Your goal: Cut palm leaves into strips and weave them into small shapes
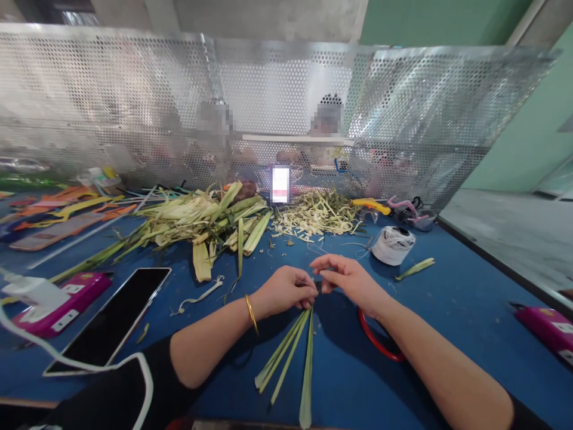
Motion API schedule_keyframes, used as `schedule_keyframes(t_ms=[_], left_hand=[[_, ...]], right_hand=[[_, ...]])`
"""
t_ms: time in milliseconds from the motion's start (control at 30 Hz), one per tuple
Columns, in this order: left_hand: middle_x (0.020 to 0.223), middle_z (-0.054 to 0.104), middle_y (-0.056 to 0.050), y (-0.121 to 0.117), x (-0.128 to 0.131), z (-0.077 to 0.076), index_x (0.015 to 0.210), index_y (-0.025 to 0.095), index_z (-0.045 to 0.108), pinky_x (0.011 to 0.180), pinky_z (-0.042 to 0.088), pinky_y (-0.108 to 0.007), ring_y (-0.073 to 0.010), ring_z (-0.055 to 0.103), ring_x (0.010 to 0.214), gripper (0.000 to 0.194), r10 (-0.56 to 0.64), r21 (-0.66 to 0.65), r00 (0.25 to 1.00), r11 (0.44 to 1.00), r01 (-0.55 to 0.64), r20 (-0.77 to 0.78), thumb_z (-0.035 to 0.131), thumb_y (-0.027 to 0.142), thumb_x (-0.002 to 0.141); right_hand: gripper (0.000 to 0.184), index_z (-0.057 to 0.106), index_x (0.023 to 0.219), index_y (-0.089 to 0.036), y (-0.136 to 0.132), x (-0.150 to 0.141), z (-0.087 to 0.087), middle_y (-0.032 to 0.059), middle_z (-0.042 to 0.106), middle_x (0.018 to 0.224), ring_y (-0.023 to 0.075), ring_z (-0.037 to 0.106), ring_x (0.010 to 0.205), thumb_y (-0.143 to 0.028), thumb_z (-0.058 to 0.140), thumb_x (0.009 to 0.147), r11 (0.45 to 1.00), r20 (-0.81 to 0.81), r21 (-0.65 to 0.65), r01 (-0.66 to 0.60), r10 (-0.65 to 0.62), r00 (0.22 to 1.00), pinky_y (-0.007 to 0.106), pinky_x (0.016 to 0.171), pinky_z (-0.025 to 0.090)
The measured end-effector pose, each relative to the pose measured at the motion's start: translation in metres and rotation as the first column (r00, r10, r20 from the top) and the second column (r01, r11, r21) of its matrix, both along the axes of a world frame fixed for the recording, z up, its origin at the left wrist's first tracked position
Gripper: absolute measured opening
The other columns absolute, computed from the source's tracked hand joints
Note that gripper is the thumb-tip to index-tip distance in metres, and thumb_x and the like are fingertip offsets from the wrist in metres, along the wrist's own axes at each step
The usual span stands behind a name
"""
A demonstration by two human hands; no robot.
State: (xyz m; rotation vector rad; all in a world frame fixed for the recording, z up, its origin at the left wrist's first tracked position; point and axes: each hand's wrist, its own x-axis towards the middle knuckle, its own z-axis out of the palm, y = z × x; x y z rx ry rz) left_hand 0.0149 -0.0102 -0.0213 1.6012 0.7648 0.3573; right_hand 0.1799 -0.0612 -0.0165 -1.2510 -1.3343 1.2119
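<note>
My left hand [293,289], with a gold bangle on its wrist, pinches the upper ends of several green leaf strips [290,358]. The strips fan out downward over the blue table. Close beside it, my right hand [342,278] has its thumb and fingers drawn together at the same spot. A small dark piece [319,286] shows between the two hands; fingers hide most of it. Under my right forearm lies a red curved handle [376,340], the rest of it covered. A spool of white thread [394,245] stands beyond my right hand.
A pile of husks and leaves [192,221] lies beside a heap of cut scraps [317,215]. On the left are a phone [111,322] and a magenta power strip [58,304] with a white cable. A perforated metal screen [277,89] borders the back; people sit behind it.
</note>
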Motion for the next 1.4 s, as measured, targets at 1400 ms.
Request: schedule_keyframes(t_ms=[1400], left_hand=[[0.065,0.065,-0.002,0.012,-0.003,0.008,0.064,0.013,0.057,0.040,0.031,-0.016,-0.0051,0.051,0.048,0.012,0.242,-0.217,0.968,0.950,-0.225,0.058,0.067,0.020,0.065]], right_hand=[[0.021,0.062,0.081,-0.020,-0.010,-0.003,0.002,0.0030,0.066,0.078,0.0143,0.058,0.070,-0.021,0.044,0.091,0.801,0.837,0.499,-0.331,-0.347,0.423,0.026,0.068,0.038]])
